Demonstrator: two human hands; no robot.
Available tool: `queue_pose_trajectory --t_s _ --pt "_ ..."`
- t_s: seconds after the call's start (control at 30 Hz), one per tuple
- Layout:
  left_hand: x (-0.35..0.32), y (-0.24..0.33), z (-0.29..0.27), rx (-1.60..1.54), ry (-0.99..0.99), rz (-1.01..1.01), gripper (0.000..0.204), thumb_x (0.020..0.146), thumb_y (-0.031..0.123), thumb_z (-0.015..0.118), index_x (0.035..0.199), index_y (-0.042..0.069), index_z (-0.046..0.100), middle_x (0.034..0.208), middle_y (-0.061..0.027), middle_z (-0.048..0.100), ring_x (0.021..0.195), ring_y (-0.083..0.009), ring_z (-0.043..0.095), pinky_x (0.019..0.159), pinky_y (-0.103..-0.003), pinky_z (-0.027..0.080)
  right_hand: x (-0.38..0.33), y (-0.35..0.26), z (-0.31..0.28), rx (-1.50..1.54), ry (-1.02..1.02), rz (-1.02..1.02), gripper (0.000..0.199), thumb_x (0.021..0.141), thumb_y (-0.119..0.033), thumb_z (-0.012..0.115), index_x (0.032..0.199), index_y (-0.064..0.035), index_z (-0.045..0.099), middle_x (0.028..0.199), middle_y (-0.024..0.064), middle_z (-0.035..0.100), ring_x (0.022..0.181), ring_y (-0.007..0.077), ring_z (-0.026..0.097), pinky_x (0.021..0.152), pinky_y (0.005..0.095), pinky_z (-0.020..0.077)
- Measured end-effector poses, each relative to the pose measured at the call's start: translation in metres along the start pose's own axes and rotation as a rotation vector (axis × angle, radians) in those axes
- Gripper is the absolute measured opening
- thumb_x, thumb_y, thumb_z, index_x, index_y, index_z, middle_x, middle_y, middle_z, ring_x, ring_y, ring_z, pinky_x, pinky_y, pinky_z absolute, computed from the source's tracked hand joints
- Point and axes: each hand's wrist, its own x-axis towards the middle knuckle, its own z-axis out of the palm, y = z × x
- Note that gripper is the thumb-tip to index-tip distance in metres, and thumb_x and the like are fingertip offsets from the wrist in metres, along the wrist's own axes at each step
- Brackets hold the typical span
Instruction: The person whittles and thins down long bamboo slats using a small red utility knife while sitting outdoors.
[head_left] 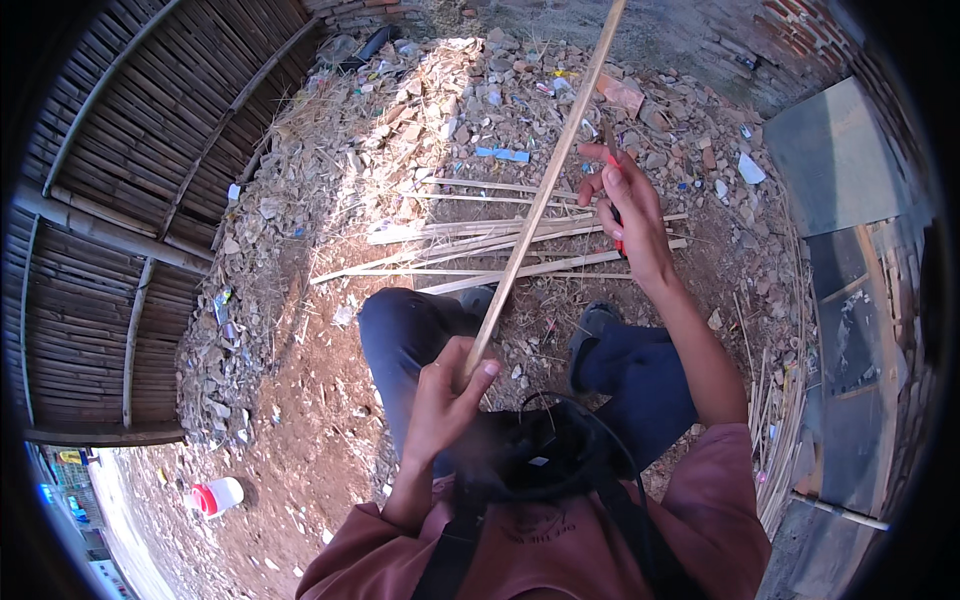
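Observation:
My left hand (440, 400) is closed around the lower end of a long, pale bamboo strip (545, 190), its thumb lying along it. The strip slants up and away to the right, past the top of the view. My right hand (638, 215) grips a knife (613, 158) with a red and black handle, its narrow, dull blade pointing up beside the strip. Knife and strip look apart, though the gap is hard to judge. Beyond my knees, several split bamboo strips (450, 235) lie crosswise on the ground, partly behind the held strip and my right hand.
Rubble (400, 130) with litter covers the ground ahead. A bamboo-slat wall (130, 190) stands at left, grey panels (840, 160) at right. A white container with a red lid (215, 496) rests at lower left. More thin strips (775, 440) lie along the right side.

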Motion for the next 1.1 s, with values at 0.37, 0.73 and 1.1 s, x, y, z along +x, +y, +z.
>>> queue_pose_trajectory --t_s 0.37,0.73,1.1 --pt "0.014 0.017 0.001 -0.147 0.144 0.107 0.027 0.096 0.016 0.083 0.107 0.002 0.062 0.083 0.0010 0.065 0.076 -0.0039 0.055 0.065 -0.024 0.046 -0.055 0.026 0.059 -0.694 -0.310 -0.682 0.036 0.091 -0.043 0.080 0.104 -0.0106 0.071 0.083 0.0049 0.071 0.067 0.0264 0.072 0.059 0.0376 0.0553" --pt "0.014 0.013 0.003 -0.177 0.141 0.127 0.032 0.099 0.017 0.080 0.121 0.000 0.064 0.099 -0.0019 0.072 0.091 -0.0055 0.062 0.078 -0.024 0.051 -0.068 0.028 0.068 -0.765 -0.382 -0.706 0.036 0.095 -0.040 0.076 0.113 -0.0096 0.070 0.085 0.0052 0.068 0.067 0.0252 0.071 0.060 0.0377 0.0573" --pt "0.014 0.011 0.002 -0.240 0.149 0.117 0.032 0.101 0.016 0.077 0.125 0.001 0.063 0.103 0.0002 0.070 0.092 -0.0043 0.061 0.078 -0.021 0.049 -0.070 0.026 0.072 -0.747 -0.382 -0.700 0.037 0.098 -0.035 0.072 0.125 -0.0089 0.071 0.082 0.0048 0.065 0.064 0.0234 0.070 0.059 0.0373 0.0567"
